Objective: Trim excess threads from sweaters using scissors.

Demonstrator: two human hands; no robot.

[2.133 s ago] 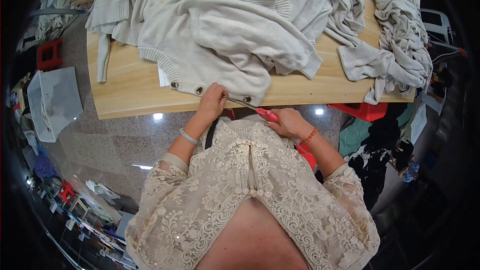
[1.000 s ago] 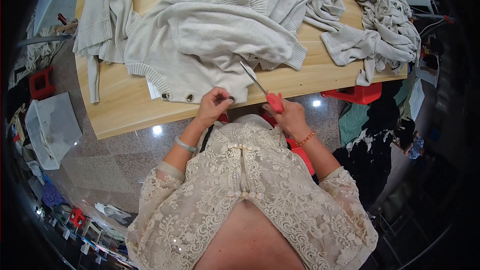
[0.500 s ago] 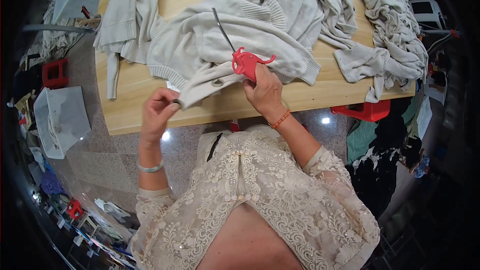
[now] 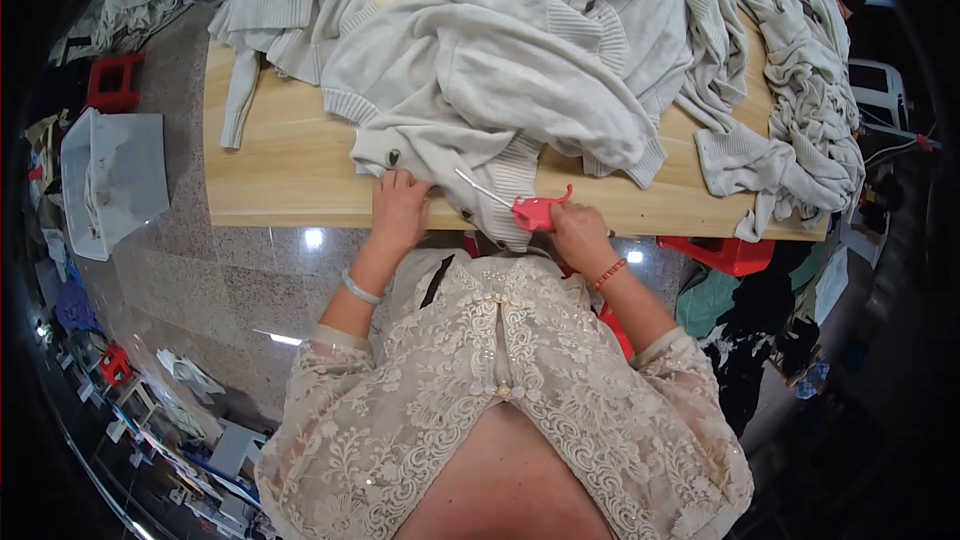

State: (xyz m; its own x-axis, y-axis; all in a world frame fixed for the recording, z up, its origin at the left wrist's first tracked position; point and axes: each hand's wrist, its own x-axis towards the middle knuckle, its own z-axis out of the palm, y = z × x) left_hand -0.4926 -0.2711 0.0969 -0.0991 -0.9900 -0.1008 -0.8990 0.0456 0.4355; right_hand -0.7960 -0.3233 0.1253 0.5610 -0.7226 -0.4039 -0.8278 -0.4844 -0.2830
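A cream knitted cardigan (image 4: 470, 60) is spread on the wooden table, its buttoned edge hanging slightly over the front. Several dark buttons (image 4: 393, 157) run along that edge. My left hand (image 4: 402, 208) is closed on the edge of the knit, fingertips on top and thumb hidden. In my right hand (image 4: 583, 235) is a red air blow gun (image 4: 537, 213) with a long thin metal nozzle. The nozzle points left and away from me, over the cardigan's ribbed band, its tip not far from my left hand. The blow gun's lower end is hidden by my fingers.
Another cream knit (image 4: 265, 0) lies at the table's left, and a heap of cream knitwear (image 4: 825, 90) covers the right. A red stool (image 4: 720, 253) sits under the right front edge. On the floor at left stand a clear plastic bin (image 4: 140, 175) and another red stool (image 4: 115, 82).
My left hand has moved right, onto the cardigan's edge. My right hand brought the blow gun down and rightward, its nozzle now lower over the cloth. The cardigan's edge now lies nearer me.
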